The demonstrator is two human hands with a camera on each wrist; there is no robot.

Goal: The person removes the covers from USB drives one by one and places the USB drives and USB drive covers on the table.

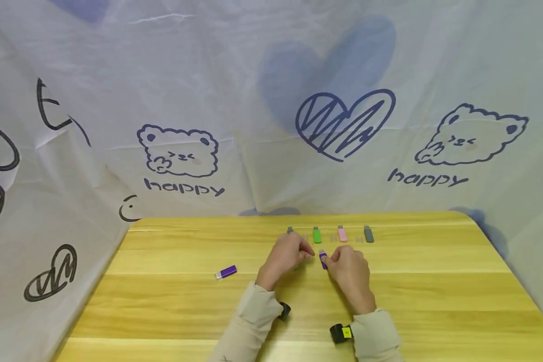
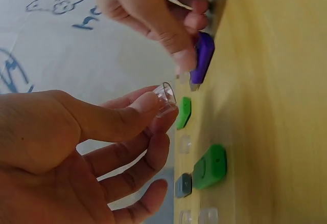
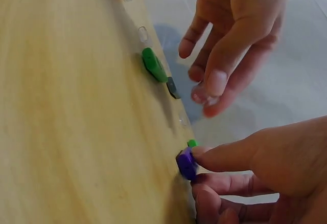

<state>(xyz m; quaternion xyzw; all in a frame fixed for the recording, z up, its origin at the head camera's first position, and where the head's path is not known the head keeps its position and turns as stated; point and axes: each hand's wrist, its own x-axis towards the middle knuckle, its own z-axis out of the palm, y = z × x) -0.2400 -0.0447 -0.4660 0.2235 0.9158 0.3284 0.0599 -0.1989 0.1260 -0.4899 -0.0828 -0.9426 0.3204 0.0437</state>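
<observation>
My left hand (image 1: 282, 256) pinches a small clear plastic cap (image 2: 166, 101) between thumb and forefinger, its other fingers loosely bent. To its right, my right hand (image 1: 350, 274) holds a purple USB flash drive (image 2: 204, 55) between thumb and fingers, low over the table, with the metal plug bare and pointing away from me. The cap and the plug are apart. A green flash drive (image 2: 210, 166) lies on the table below my left hand, mostly hidden by that hand in the head view.
Along the wooden table's (image 1: 163, 311) far side lie a grey drive (image 1: 290, 230), a green drive (image 1: 317, 235), a pink drive (image 1: 342, 234) and another grey drive (image 1: 368, 234), with clear caps (image 1: 359, 240) between them. Another purple drive (image 1: 228, 272) lies left. Printed cloth (image 1: 253, 75) hangs behind.
</observation>
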